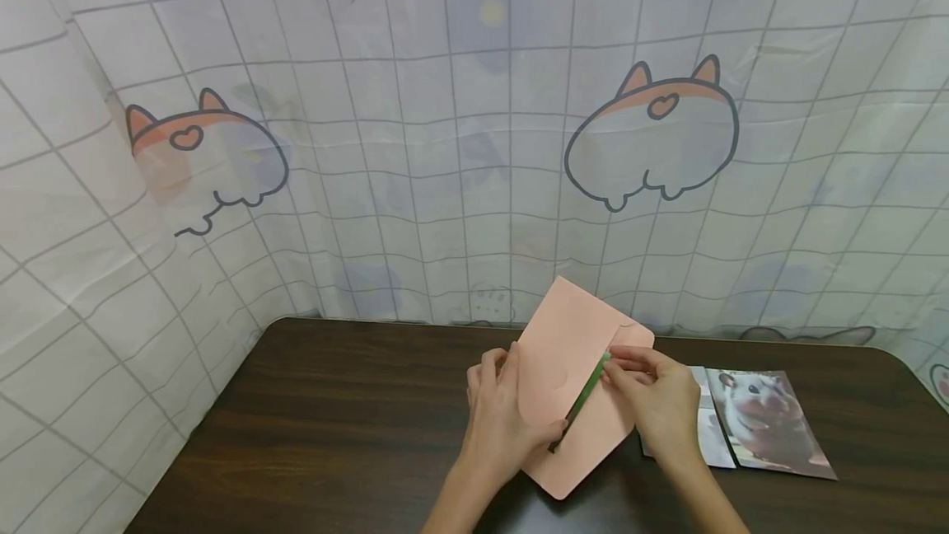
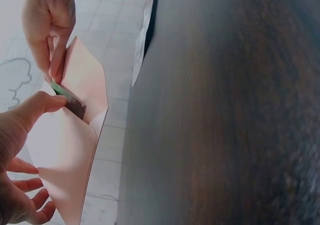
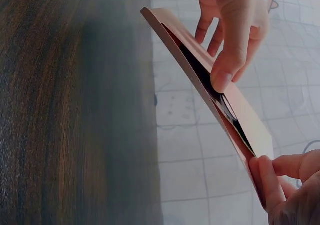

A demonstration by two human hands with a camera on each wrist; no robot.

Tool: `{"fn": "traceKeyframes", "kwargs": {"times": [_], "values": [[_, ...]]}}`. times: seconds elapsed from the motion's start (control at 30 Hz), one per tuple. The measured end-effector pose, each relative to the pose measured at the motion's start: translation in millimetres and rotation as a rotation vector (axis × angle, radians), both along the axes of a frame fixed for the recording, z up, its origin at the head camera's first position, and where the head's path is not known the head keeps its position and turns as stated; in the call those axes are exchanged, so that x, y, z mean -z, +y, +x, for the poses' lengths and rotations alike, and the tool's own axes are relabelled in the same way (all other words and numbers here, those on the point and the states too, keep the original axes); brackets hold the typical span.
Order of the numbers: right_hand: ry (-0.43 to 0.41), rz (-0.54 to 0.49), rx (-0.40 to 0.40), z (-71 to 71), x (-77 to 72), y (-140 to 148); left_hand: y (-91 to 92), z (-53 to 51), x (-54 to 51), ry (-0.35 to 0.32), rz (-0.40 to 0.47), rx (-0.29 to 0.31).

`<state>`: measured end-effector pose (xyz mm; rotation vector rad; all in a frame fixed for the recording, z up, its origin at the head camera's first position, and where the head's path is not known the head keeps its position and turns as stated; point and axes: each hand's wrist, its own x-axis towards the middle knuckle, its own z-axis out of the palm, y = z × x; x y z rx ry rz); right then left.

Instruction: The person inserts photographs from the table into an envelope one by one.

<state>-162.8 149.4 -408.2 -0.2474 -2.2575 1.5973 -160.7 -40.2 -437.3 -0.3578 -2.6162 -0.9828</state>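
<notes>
A pink paper envelope is held tilted above the dark table, its mouth parted. Inside the opening sits a card with a green edge; most of it is hidden by the paper. My left hand grips the envelope from the left, thumb pressing at the card's edge in the mouth and the other fingers spread against the envelope's outer side. At the upper end of the opening, my right hand pinches the green card's corner between thumb and fingers, close against the envelope's edge.
On the table, right of the hands, lies a hamster picture. Beside it is a paler picture, partly covered by the right hand. A white grid-patterned curtain hangs behind the table and along its left side.
</notes>
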Motion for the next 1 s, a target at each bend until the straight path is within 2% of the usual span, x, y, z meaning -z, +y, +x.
{"fn": "traceKeyframes", "kwargs": {"times": [0.13, 0.23, 0.43, 0.73, 0.87, 1.0], "values": [[-0.005, -0.028, -0.019, -0.8, 0.1, -0.5, 0.6, -0.6, -0.5, -0.007, 0.001, -0.007], [0.010, 0.006, -0.015, -0.5, 0.3, -0.8, 1.4, -0.9, -0.8, -0.017, -0.002, -0.009], [0.066, 0.098, 0.018, -0.1, 0.8, -1.7, 1.8, -1.6, -1.2, -0.018, -0.014, -0.017], [0.156, 0.085, 0.025, -0.9, -1.9, 2.7, -4.8, -2.1, -0.6, -0.046, -0.037, 0.001], [0.133, 0.079, 0.041, -0.2, -4.2, 8.2, -8.9, -2.4, -0.8, -0.073, -0.028, 0.023], [0.104, 0.118, 0.074, 0.3, -6.2, 15.6, -13.2, -2.9, -1.2, -0.089, -0.023, 0.020]]}}
